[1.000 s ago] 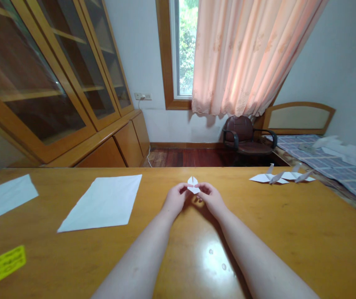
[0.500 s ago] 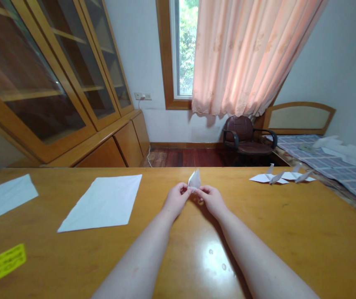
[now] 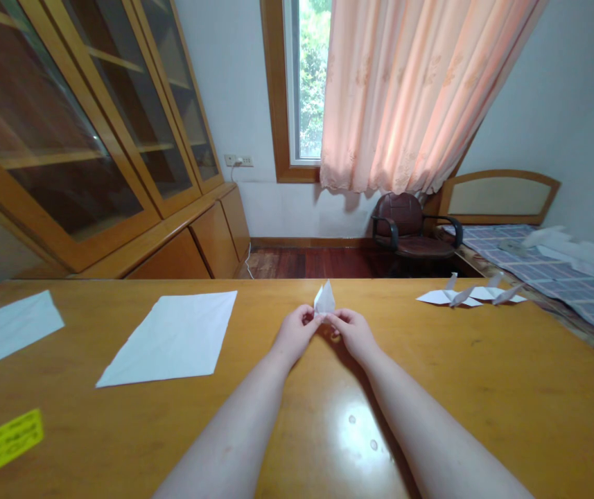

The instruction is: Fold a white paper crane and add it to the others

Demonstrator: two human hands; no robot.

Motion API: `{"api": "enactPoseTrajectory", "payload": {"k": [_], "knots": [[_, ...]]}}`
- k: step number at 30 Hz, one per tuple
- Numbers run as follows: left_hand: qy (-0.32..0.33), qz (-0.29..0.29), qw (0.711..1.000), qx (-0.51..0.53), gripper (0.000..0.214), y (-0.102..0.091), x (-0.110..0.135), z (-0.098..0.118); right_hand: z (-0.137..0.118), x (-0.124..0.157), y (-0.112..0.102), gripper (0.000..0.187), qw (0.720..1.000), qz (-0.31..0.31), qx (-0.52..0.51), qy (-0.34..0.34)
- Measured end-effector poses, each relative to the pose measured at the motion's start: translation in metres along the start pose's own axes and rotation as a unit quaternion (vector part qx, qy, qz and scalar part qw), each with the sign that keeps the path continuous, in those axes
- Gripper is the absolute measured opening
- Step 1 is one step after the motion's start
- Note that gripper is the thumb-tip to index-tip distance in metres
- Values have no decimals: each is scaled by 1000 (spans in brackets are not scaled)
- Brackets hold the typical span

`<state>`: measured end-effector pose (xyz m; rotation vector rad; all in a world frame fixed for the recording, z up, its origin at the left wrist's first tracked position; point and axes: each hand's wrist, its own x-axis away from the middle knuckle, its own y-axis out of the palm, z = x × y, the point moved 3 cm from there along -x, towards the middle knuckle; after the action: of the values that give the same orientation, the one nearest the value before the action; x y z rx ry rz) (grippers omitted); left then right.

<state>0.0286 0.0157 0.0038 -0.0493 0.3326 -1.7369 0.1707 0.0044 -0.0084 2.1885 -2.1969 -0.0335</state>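
A small folded white paper figure (image 3: pixel 324 300) stands up between my two hands over the middle of the wooden desk (image 3: pixel 484 388). My left hand (image 3: pixel 295 334) pinches its lower left edge with closed fingertips. My right hand (image 3: pixel 353 333) pinches its lower right edge the same way. Both forearms reach forward from the near edge. The bottom of the figure is hidden behind my fingers.
A flat white sheet (image 3: pixel 172 337) lies left of my hands, another sheet (image 3: pixel 5 330) at the far left. A yellow label (image 3: pixel 0 443) is near the front left. Two finished paper cranes (image 3: pixel 469 294) sit at the back right. A chair (image 3: pixel 412 234), a bed and cabinets stand beyond the desk.
The paper figure was lying flatter between my fingers a second ago; it now stands upright with its point raised. My hands stayed in place.
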Motion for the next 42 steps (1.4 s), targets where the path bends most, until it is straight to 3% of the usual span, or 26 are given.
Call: {"api": "enactPoseTrajectory", "payload": {"k": [17, 42], "knots": [[-6, 12, 1000, -27, 34, -3, 1, 0, -1, 1, -2, 32, 999, 2, 43, -9], [-15, 14, 999, -41, 31, -2, 1, 3, 1, -1, 0, 32, 1000, -2, 14, -6]]}}
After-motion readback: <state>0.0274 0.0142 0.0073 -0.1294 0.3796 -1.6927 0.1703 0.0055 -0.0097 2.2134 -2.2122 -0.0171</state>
